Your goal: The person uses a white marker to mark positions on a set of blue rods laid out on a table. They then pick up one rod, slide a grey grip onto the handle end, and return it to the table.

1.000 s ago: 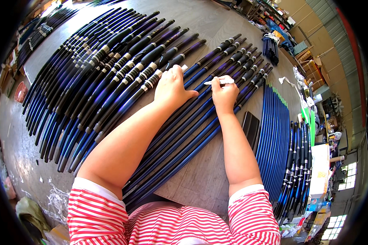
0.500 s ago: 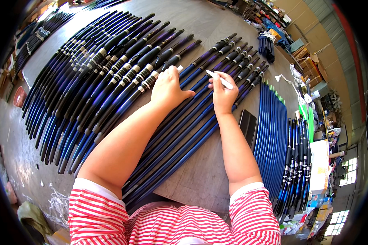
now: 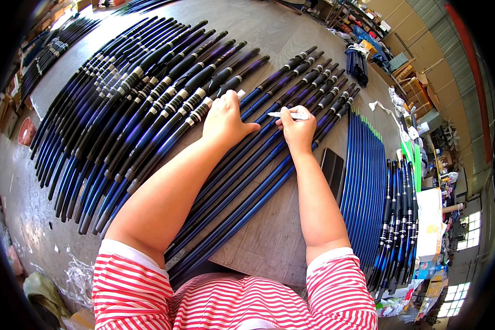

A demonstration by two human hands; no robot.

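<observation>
My right hand (image 3: 298, 130) pinches a white marker pen (image 3: 298, 116), which lies nearly level with its tip toward the left, just over the row of dark blue fishing rods (image 3: 261, 157). Against the left side of this row rests my left hand (image 3: 224, 118), its fingers curled and its thumb stretched to the right. A small white cap-like piece (image 3: 240, 94) pokes out by the left fingertips; the rest of it is hidden. To the left lies a big spread of fishing rods (image 3: 121, 110) with black grips and white bands.
A black phone (image 3: 332, 169) lies right of my right forearm. Past it are thin blue rod sections (image 3: 363, 170) with green tips and a bundle of banded rods (image 3: 396, 225). Everything rests on a grey table (image 3: 264, 242). Cluttered shelves (image 3: 363, 22) stand at the far right.
My right hand has moved slightly down and left, and the marker has turned from slanting to nearly level. My left hand has hardly moved.
</observation>
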